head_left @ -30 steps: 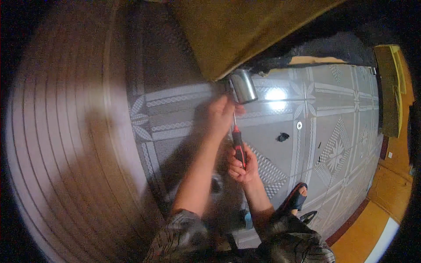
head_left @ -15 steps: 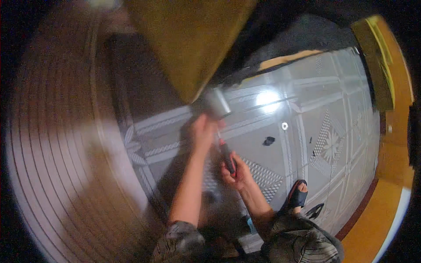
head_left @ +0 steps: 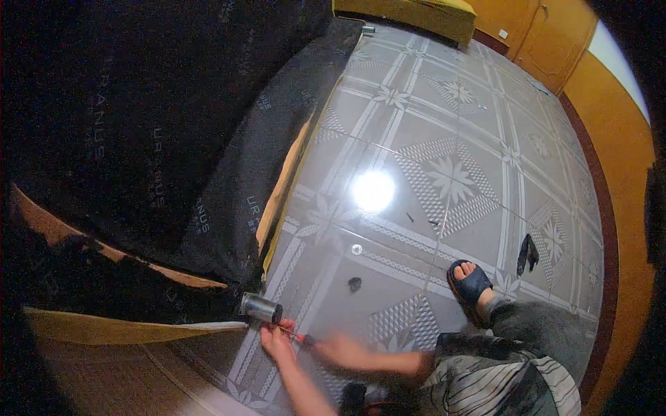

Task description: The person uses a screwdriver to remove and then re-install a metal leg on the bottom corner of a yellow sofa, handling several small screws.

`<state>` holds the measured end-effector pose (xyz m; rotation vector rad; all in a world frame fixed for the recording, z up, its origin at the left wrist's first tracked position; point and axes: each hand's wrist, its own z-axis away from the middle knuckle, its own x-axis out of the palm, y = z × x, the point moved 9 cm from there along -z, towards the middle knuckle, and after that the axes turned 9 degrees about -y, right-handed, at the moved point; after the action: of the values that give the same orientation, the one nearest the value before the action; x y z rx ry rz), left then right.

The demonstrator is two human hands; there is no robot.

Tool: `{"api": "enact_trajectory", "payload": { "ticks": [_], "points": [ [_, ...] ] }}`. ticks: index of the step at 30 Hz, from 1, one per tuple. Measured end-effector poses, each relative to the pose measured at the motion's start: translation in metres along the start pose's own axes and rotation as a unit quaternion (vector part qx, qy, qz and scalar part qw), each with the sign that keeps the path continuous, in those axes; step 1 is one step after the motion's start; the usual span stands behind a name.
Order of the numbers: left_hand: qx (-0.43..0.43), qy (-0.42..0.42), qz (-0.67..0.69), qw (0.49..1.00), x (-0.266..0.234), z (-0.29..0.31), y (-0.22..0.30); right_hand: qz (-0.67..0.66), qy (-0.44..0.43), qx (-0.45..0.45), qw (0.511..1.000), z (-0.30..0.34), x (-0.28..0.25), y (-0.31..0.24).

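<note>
A shiny metal cylindrical furniture leg (head_left: 261, 307) sticks out at the lower corner of a tipped sofa with a black fabric underside (head_left: 159, 139). My left hand (head_left: 279, 342) is right beside the leg, its fingers closed near the screwdriver's tip; what they pinch is too small to tell. Blurred by motion, my right hand (head_left: 343, 351) grips a screwdriver (head_left: 302, 338) with a red and black handle. Its thin shaft points left, toward the leg and my left fingers.
Wooden strips (head_left: 284, 184) show along the torn fabric edges. On the patterned tile floor (head_left: 402, 267) lie a small white ring (head_left: 356, 249), a dark scrap (head_left: 354, 283) and a black object (head_left: 528, 254). My sandalled foot (head_left: 472, 279) is at right. A yellow-brown upholstered piece (head_left: 409, 17) stands far off.
The view has swung, bringing the sofa's black underside into sight at left. The leg and both hands now appear lower in the picture. The screwdriver is still in my right hand.
</note>
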<state>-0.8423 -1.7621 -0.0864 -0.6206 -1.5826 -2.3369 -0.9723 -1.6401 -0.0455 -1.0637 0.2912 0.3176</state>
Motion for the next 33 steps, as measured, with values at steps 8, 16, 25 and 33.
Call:
{"api": "enact_trajectory", "payload": {
  "ticks": [8, 16, 25, 33],
  "points": [
    [-0.05, -0.043, 0.036, 0.997, -0.002, -0.004, 0.014, -0.569, -0.248, 0.11, 0.777, -0.008, 0.066, 0.021],
    [-0.028, 0.014, -0.045, 0.998, -0.004, -0.005, -0.008, 0.113, 0.037, 0.018, 0.993, -0.003, -0.018, 0.001],
    [-0.057, 0.069, 0.042, 0.995, 0.015, 0.004, -0.018, -0.687, -0.386, 0.282, 0.547, 0.025, 0.074, 0.022],
    [0.056, 0.11, -0.2, 0.972, -0.01, 0.006, 0.008, -0.102, 0.003, -0.026, 0.994, 0.008, -0.006, -0.013]
  ]
}}
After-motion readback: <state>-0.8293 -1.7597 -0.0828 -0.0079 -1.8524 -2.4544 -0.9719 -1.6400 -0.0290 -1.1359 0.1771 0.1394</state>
